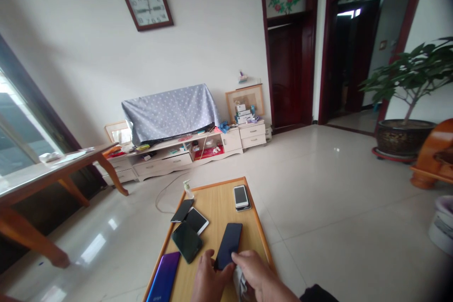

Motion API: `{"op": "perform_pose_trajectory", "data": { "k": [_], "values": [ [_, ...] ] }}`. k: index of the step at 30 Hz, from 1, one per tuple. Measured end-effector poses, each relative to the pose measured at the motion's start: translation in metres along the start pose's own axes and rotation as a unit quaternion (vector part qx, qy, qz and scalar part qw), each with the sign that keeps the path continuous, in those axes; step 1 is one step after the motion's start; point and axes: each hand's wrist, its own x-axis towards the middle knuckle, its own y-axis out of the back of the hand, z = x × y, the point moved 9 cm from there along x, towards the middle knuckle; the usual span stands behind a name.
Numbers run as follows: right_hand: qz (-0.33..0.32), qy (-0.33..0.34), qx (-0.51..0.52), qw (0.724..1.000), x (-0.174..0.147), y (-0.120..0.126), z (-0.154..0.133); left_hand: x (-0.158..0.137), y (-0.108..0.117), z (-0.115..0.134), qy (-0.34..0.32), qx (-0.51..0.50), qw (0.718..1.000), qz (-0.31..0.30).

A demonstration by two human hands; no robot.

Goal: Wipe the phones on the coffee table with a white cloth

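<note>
At the near end of a small wooden bench (215, 207), the person's two hands meet around a dark blue phone (229, 244) that lies flat on the wood with its near end under their fingers. The left hand (208, 281) rests its fingers on the phone's lower left corner, while the right hand (256, 273) presses on the lower right corner; whether either grip is truly closed around the phone cannot be told, as the fingers only seem to lie on its edge. Something pale and crumpled (240, 283), perhaps a cloth or wipe, shows beneath the right hand, between the two hands. To the left of the dark blue phone lies a dark green phone (187, 241), and nearer the bench's left edge a purple phone (164, 276). Further up sit a white phone (197, 220) and a black phone (182, 210), overlapping at their corners. A white-framed phone (241, 197) lies on another handset near the far right corner, and a small bottle (188, 189) stands at the far left corner.
</note>
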Motion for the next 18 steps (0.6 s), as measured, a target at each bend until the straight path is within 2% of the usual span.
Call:
{"op": "perform_pose_trajectory", "data": {
  "k": [3, 5, 7, 10, 12, 14, 18],
  "values": [
    [0.026, 0.004, 0.008, 1.0, 0.002, 0.008, -0.001, 0.005, -0.004, 0.0, -0.005, -0.102, 0.995, -0.009],
    [0.045, 0.011, 0.01, 0.999, 0.004, 0.014, -0.003, 0.008, -0.009, -0.004, 0.023, -0.191, 0.981, -0.024],
    [0.059, 0.019, 0.01, 0.998, 0.006, 0.021, -0.006, 0.009, -0.02, -0.011, 0.09, -0.291, 0.95, -0.062],
    [0.071, 0.037, 0.009, 0.997, 0.014, 0.03, -0.013, 0.005, -0.04, -0.016, 0.19, -0.397, 0.889, -0.125],
    [0.073, 0.048, 0.009, 0.996, 0.021, 0.037, -0.017, 0.004, -0.05, -0.013, 0.22, -0.432, 0.861, -0.153],
    [0.07, 0.056, 0.012, 0.996, 0.028, 0.042, -0.022, 0.006, -0.057, -0.01, 0.228, -0.452, 0.847, -0.165],
    [0.061, 0.058, 0.03, 0.996, 0.043, 0.051, -0.031, 0.023, -0.067, -0.002, 0.216, -0.492, 0.83, -0.149]
  ]
}}
